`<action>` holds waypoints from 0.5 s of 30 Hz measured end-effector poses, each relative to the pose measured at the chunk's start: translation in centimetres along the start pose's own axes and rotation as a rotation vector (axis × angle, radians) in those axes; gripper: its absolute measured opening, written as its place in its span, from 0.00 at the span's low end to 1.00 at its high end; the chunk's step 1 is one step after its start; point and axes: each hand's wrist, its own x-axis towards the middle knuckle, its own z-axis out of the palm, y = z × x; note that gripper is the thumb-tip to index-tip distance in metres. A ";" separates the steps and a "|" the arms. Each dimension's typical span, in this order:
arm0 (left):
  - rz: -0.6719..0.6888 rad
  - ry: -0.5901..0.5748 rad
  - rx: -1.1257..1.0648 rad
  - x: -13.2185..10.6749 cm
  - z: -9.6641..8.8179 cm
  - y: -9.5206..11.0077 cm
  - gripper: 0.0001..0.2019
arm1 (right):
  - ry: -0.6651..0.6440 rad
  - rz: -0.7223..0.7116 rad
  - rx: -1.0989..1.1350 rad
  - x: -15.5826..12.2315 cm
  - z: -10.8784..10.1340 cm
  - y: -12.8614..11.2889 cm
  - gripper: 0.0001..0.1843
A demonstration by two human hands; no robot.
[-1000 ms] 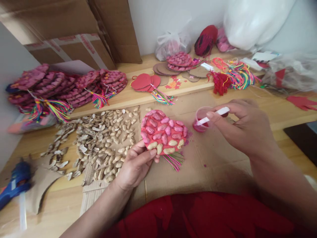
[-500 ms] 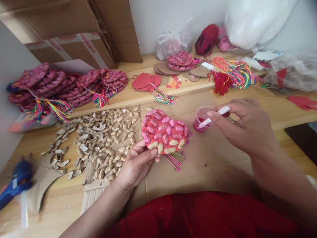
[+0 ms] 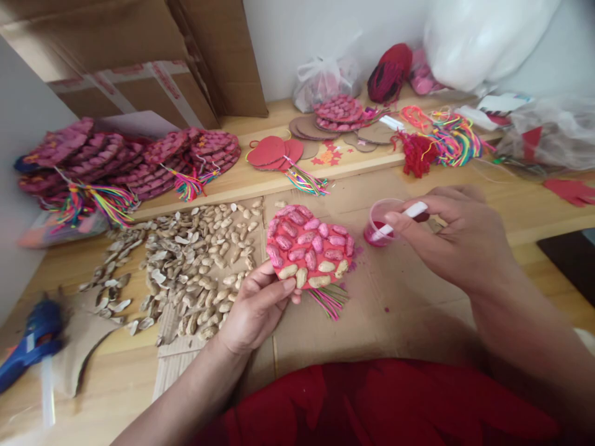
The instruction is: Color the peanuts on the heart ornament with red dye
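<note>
My left hand pinches the lower left edge of a red heart-shaped piece covered with peanut shells. Most of its shells are painted pink; several along the bottom are bare tan. A pink and green tassel hangs from its lower tip. My right hand is closed on a flat white stick, whose lower end dips into a small clear plastic cup of magenta paint. The tip in the paint cannot be made out. The cup stands on the cardboard, right of the heart.
Peanut shells lie heaped on the left. A blue glue gun is at far left. Along the back shelf are stacked pink shell-covered pieces, red hearts, colourful tassels and yarn. Cardboard covers the table's middle.
My right hand has lowered slightly, and the stick sits a little deeper in the cup. My left hand and the heart look almost unchanged.
</note>
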 end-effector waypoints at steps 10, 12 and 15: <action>-0.006 0.022 -0.013 0.2 0.2 -0.1 0.08 | 0.055 -0.028 -0.005 0.1 0.0 0.2 0.16; -0.014 0.026 -0.012 0.2 0.2 -0.1 0.08 | 0.087 -0.042 -0.021 0.2 -0.3 0.3 0.17; -0.029 0.021 -0.015 0.1 0.3 0.0 0.07 | 0.112 -0.070 -0.043 0.3 -0.7 0.4 0.16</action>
